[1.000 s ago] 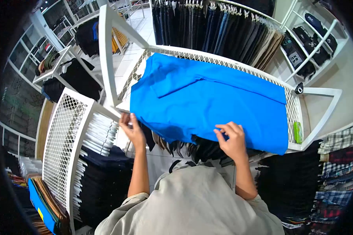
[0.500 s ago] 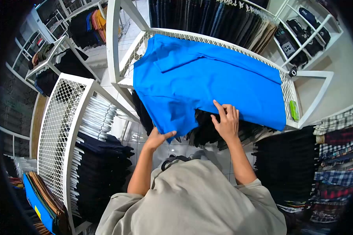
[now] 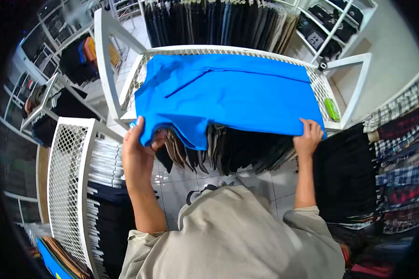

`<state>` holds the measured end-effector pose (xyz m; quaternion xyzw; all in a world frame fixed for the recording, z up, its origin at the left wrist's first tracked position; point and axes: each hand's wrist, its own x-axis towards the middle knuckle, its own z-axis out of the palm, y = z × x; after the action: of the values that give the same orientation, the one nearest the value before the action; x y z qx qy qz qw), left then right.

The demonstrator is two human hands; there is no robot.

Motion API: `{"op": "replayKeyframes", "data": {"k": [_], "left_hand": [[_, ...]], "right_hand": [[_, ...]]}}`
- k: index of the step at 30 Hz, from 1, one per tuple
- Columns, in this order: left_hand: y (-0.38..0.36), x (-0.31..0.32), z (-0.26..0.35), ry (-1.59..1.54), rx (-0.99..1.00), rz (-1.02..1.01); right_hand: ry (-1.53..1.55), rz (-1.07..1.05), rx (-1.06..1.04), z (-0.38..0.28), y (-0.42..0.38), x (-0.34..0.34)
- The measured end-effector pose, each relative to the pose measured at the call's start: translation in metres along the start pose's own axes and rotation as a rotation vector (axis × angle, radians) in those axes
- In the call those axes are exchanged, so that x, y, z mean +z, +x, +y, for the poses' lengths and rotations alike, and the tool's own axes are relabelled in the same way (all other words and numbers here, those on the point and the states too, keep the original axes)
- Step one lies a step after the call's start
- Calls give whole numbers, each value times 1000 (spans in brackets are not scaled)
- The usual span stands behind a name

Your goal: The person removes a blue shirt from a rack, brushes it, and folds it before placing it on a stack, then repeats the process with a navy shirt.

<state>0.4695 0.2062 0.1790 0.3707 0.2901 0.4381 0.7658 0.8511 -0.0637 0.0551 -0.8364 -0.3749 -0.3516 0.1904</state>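
Note:
A bright blue T-shirt (image 3: 246,97) lies spread over the white mesh top of a rack (image 3: 317,90), one side folded inward with a sleeve on top. My left hand (image 3: 137,156) grips its near left edge, thumb above and fingers partly hidden beneath. Close to it, the near sleeve hangs loosely over the rack's front edge. At the near right corner, my right hand (image 3: 308,138) pinches the shirt's edge between closed fingers.
A green packet (image 3: 331,109) lies on the mesh at the right. Dark and brown garments (image 3: 219,149) hang below the rack top. Another white mesh rack (image 3: 70,181) stands at left, plaid shirts (image 3: 400,174) hang at right, and trousers (image 3: 219,25) hang behind.
My right hand has moved right along the near edge and closed on the shirt's corner. My left hand has shifted left and up, drawing the near left edge with it. The view has shifted.

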Motion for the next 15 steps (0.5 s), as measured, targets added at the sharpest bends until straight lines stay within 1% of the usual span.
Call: {"op": "replayKeyframes", "data": {"k": [1,2,4,5,6,7,8,10,11,12,13,14,15], "left_hand": [[17,-10,0,-71,10,-139],[29,-9,4,-99,-3,-128],[58,-4,9,-180,6,-201],[79,-5,10,-177,2,-234],[91,7,14,-150,12,-197],[115,22,16,-132,36,-178],[136,30,19,-113,61,-146],[172,38,19,-69,78,-146],[188,42,17,-24,90,-140],[203,47,13,-23,94,-142],[218,51,9,11,78,-87],[232,54,4,44,62,-29],[237,62,0,50,69,-47]], "right_hand": [[1,34,-23,27,0,-2],[57,5,-35,48,5,-11],[135,-84,-63,81,22,-25],[245,-123,7,95,31,-26],[356,-162,77,111,42,-25],[641,-278,334,137,65,-19],[695,-323,281,147,80,-14],[800,-395,306,169,106,15],[802,-391,307,172,114,29],[953,-402,474,160,124,38],[1104,-412,640,154,135,48],[1042,-455,632,166,137,74],[828,-454,597,159,139,82]]}}
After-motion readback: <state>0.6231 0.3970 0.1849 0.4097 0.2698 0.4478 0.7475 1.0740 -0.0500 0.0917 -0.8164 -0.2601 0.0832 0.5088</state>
